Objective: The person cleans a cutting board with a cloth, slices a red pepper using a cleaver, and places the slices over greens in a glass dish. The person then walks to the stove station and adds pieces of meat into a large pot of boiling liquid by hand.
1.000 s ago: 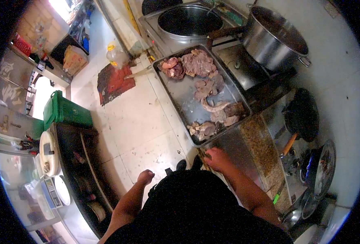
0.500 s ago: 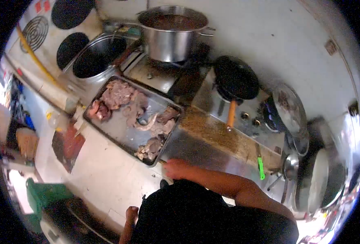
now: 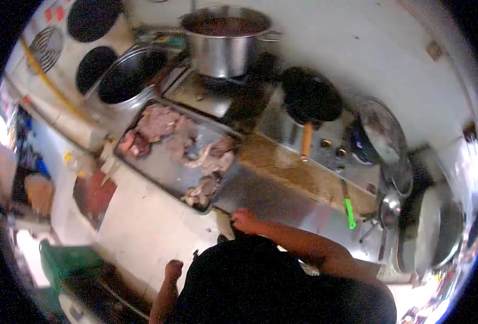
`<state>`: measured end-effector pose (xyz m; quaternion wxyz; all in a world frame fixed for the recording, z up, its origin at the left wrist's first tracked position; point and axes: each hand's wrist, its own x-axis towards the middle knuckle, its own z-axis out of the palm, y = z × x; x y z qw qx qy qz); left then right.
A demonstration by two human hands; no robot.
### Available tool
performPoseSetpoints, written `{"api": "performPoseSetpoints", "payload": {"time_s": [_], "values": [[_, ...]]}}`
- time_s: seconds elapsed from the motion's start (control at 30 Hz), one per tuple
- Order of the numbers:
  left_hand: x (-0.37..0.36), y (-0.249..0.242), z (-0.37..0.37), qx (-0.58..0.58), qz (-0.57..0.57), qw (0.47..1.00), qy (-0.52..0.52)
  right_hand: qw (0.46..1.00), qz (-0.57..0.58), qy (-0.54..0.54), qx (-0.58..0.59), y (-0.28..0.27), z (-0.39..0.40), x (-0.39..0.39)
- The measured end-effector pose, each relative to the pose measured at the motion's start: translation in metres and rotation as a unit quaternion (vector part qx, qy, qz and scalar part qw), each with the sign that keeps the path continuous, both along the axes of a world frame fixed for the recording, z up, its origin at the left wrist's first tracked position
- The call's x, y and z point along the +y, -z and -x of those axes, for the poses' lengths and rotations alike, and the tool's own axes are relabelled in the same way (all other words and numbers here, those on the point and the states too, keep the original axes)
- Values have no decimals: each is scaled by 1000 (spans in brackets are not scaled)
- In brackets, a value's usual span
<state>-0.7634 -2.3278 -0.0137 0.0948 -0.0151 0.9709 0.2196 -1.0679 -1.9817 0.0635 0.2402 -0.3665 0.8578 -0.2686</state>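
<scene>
My left hand [image 3: 174, 268] is at the lower middle, left of my dark-clothed body, with its fingers curled in; what it holds, if anything, cannot be made out. My right hand [image 3: 244, 221] is closed in front of my body, near the counter edge and just right of the tray's near corner. Any object inside it is too small to tell. The dark-rimmed metal tray [image 3: 166, 171] lies beyond both hands. Pieces of meat [image 3: 160, 123] sit along its far and right parts, with a darker red piece [image 3: 136, 144] at the left.
A large steel pot [image 3: 217, 54] stands on the stove behind the tray, beside an open round vessel [image 3: 131, 75]. To the right are a black pan [image 3: 310, 94] with a wooden handle, a green-handled utensil [image 3: 350, 213] and a ladle [image 3: 390, 209]. A green bin [image 3: 69, 259] is lower left.
My right hand has moved right, away from the tray corner. My left hand has risen slightly. The whole view has shifted a little.
</scene>
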Motion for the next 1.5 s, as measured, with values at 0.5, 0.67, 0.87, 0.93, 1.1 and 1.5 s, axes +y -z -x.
{"api": "performPoseSetpoints", "payload": {"time_s": [0.5,0.67,0.87,0.93,1.1,1.5], "values": [[5,25,-16,-161,-10,987,-7,985,-147,-26,-82,-78,-19,17],[3,57,-36,-190,-88,969,-133,983,-130,-126,25,-51,-34,40],[5,19,-23,-237,-114,943,-203,967,-251,-16,-42,-79,-57,35],[-2,40,-29,-216,-114,956,-163,974,-224,-16,-29,-83,-66,44],[-5,45,-23,-213,-52,976,-14,989,-137,47,-42,-59,-104,77],[-3,82,18,-267,-59,961,41,967,-186,143,-98,-61,-179,122]]}}
